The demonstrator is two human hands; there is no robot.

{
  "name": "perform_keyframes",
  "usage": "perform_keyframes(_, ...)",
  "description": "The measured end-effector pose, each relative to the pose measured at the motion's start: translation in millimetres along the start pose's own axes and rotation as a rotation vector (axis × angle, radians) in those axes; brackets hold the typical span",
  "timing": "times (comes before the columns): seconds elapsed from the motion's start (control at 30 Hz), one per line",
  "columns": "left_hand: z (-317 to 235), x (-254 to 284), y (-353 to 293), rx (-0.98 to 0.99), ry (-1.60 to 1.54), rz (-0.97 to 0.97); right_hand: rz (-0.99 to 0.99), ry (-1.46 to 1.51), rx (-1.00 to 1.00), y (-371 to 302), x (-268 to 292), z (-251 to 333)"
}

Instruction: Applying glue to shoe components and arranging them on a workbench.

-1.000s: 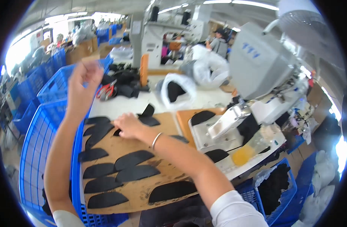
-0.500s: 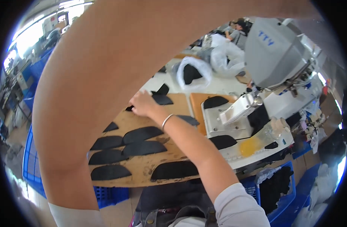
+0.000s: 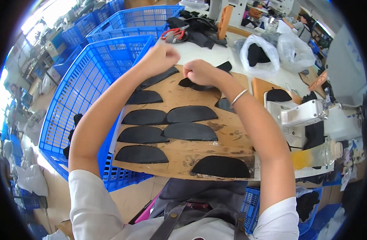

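Both hands (image 3: pixel 182 64) at cardboard sheet's (image 3: pixel 179 158) far edge.

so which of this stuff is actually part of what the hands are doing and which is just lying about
In use:
left hand
right hand
black piece under the right hand
brown board
black half-moon pieces laid out on it

Lying about:
red scissors
blue crates
plastic bags
sewing machine

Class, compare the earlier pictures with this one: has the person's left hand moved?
Yes. The left hand, earlier raised high above the blue crate, has come down to the far edge of the brown board, close beside the right hand.
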State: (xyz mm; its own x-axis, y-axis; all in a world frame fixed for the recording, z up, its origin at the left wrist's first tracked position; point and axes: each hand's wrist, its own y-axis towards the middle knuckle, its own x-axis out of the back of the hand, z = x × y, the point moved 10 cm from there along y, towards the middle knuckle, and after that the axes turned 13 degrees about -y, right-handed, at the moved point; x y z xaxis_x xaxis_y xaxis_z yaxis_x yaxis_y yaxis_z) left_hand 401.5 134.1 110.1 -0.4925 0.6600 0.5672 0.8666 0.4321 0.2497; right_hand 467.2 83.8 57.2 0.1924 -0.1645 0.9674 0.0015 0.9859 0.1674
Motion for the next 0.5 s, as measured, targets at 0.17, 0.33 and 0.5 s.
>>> perform_keyframes(0.17, 62, -33, -25, 0.263, -0.057, 0.127, 0.209, 0.042, -0.025, 9, -10, -2)
perform_keyframes(0.33, 59, -40, -22, 0.197, 0.056, 0.084, 0.227, 0.022, 0.02, 11, -18, 2)
perform_keyframes(0.5, 72, -39, -24, 0.241, 0.093, 0.081, 0.043, 0.179, 0.18, 0, -5, 4)
